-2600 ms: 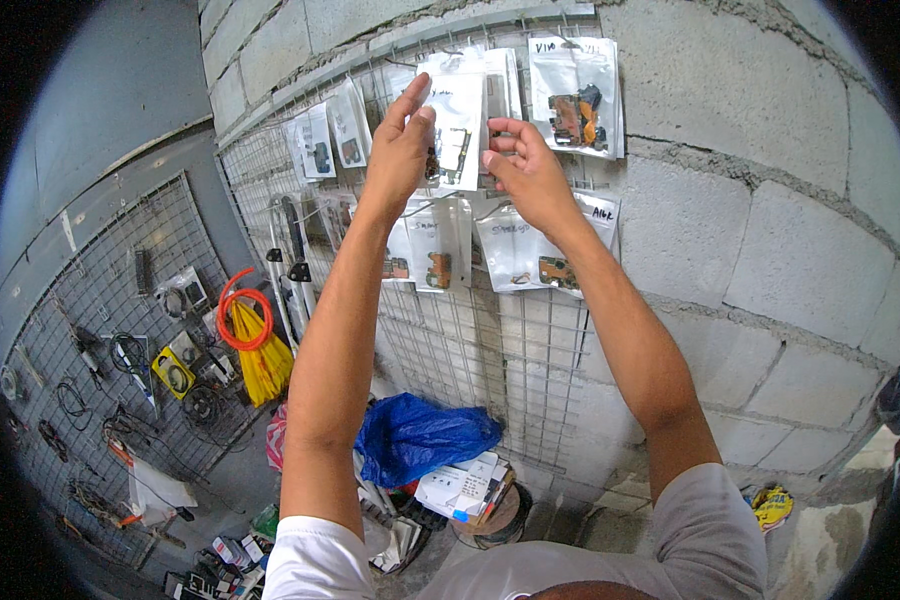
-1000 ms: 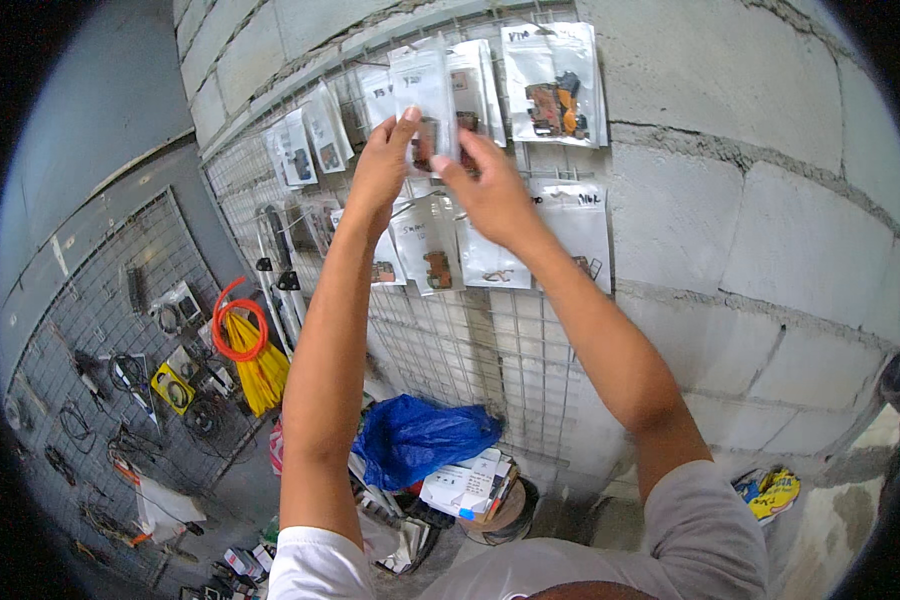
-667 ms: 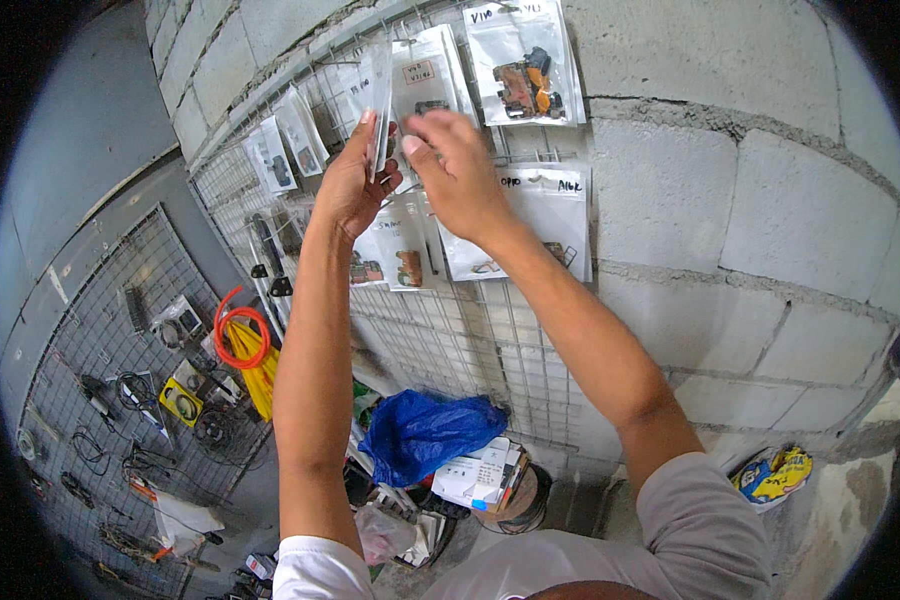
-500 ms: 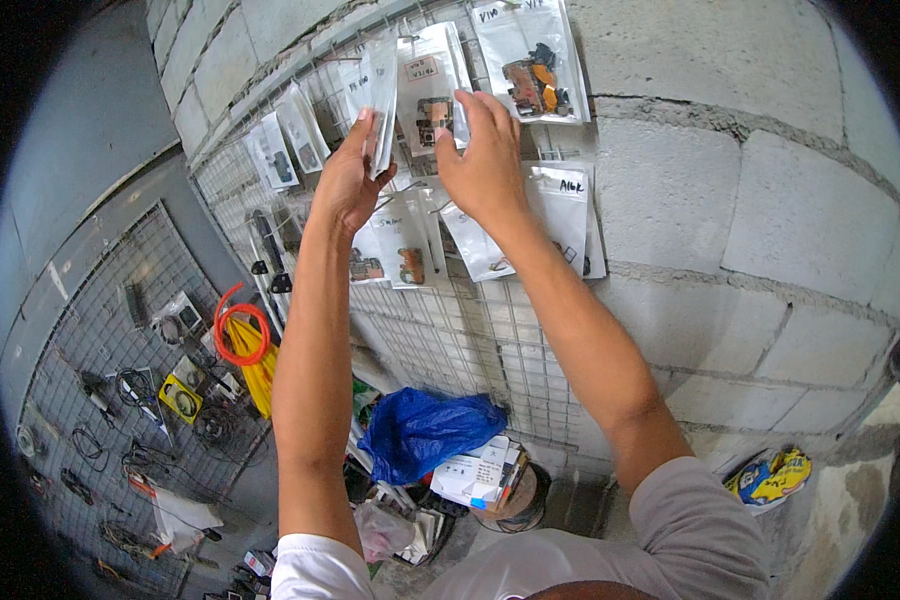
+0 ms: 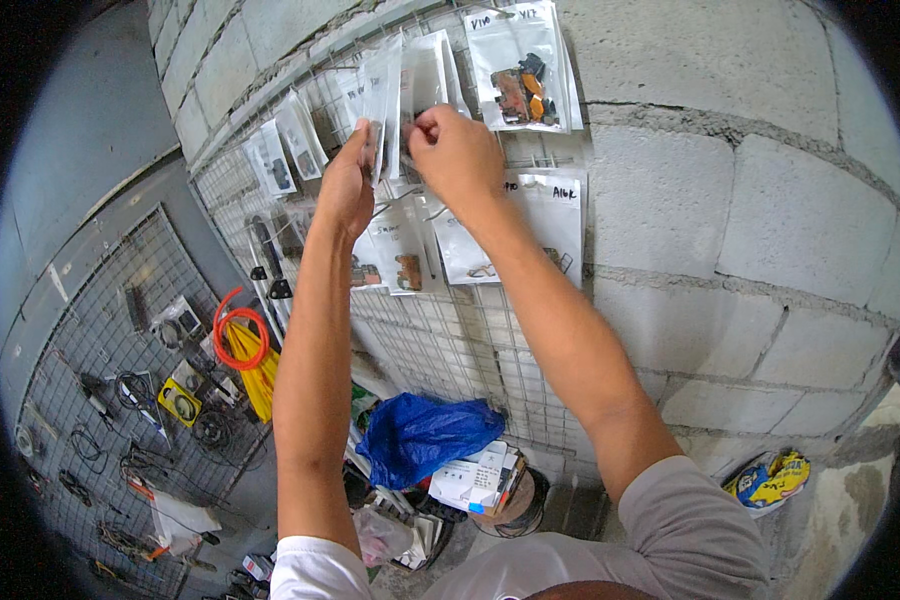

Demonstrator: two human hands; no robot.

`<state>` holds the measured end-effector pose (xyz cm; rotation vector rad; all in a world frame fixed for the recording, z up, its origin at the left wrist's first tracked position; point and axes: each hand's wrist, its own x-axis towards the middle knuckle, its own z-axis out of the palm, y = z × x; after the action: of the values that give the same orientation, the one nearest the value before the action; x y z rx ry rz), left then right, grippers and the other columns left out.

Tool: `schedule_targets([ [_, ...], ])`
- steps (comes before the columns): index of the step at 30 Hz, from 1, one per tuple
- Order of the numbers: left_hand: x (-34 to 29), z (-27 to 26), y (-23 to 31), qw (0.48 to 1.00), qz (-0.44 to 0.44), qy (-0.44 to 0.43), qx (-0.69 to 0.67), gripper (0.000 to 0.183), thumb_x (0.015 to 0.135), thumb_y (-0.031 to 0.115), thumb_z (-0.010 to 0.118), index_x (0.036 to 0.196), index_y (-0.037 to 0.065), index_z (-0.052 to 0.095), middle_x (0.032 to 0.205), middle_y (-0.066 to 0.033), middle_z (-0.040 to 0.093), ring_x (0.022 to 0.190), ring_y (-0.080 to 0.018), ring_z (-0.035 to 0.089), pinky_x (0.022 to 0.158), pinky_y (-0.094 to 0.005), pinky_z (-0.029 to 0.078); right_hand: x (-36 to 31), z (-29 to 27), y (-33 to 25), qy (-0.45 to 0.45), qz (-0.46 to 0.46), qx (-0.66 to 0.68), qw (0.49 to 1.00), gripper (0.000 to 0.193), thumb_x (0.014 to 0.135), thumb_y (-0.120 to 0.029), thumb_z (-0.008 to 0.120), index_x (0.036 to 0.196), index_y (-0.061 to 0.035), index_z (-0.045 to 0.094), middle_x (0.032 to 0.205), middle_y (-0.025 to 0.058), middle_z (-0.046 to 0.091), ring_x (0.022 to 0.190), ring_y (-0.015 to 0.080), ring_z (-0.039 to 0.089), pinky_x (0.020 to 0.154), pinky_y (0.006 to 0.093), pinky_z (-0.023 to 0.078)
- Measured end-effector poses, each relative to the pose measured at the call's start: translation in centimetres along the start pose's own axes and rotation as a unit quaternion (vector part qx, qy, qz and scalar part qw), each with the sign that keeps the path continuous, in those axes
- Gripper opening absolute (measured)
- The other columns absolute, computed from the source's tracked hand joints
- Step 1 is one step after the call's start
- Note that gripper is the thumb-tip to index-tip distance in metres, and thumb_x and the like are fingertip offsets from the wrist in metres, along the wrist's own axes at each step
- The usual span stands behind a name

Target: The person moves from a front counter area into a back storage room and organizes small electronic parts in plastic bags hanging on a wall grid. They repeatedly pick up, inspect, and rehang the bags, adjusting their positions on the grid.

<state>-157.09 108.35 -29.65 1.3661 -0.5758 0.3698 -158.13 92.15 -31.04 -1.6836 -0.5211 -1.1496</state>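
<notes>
Plastic pouches (image 5: 382,90) (flat, glossy) in left hand (image 5: 346,190), wire grid (image 5: 470,330)

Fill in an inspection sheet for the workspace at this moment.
Surface: upright wire grid against a wall, nothing laid flat.
Job's things: clear bags of small parts, hanging in two rows; the handled ones are in the upper row.
Clutter: blue plastic sheet and stacked papers below the grid.
Hands: left hand holds bags between its fingers; right hand has curled fingers at a neighbouring bag's edge, grip unclear.
Cables: dark coils at far left, apart from the hands.
Surroundings: grey block wall; orange tube hanging at left.
</notes>
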Motion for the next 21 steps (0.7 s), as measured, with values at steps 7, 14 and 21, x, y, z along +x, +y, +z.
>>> schedule_targets([
  [7, -1.6, 2.0, 1.1, 1.000, -0.003, -0.011, 0.012, 0.043, 0.108, 0.043, 0.039, 0.117, 0.009, 0.065, 0.108, -0.0028, 0.067, 0.099, -0.0167, 0.061, 0.095, -0.0384, 0.046, -0.3, 0.7, -1.0, -0.048, -0.020, 0.122, 0.991, 0.024, 0.091, -0.025, 0.066, 0.100, -0.0023, 0.070, 0.089, 0.0169, 0.073, 0.082, 0.0328, 0.071, 0.075, 0.0428, 0.055],
  [14, -0.2, -0.7, 0.7, 0.999, -0.047, -0.007, -0.023, 0.036, 0.107, 0.042, 0.045, 0.099, 0.013, 0.065, 0.086, 0.0009, 0.062, 0.076, -0.0124, 0.051, 0.074, -0.0318, 0.045, -1.6, 0.2, -0.5, -0.075, -0.058, 0.180, 0.979, 0.022, 0.093, -0.020, 0.067, 0.102, 0.0001, 0.069, 0.089, 0.0137, 0.072, 0.077, 0.0216, 0.069, 0.072, 0.0342, 0.055],
  [21, -0.5, -0.8, 1.9, 0.996, -0.049, -0.026, -0.076, 0.026, 0.106, 0.034, 0.047, 0.102, 0.010, 0.055, 0.078, 0.0012, 0.053, 0.058, -0.0067, 0.040, 0.049, -0.0217, 0.034, -0.6, -1.1, 2.8, 0.121, -0.185, -0.034, 0.975, 0.030, 0.088, -0.014, 0.069, 0.116, -0.0030, 0.065, 0.116, 0.0167, 0.063, 0.109, 0.0341, 0.060, 0.098, 0.0432, 0.048],
])
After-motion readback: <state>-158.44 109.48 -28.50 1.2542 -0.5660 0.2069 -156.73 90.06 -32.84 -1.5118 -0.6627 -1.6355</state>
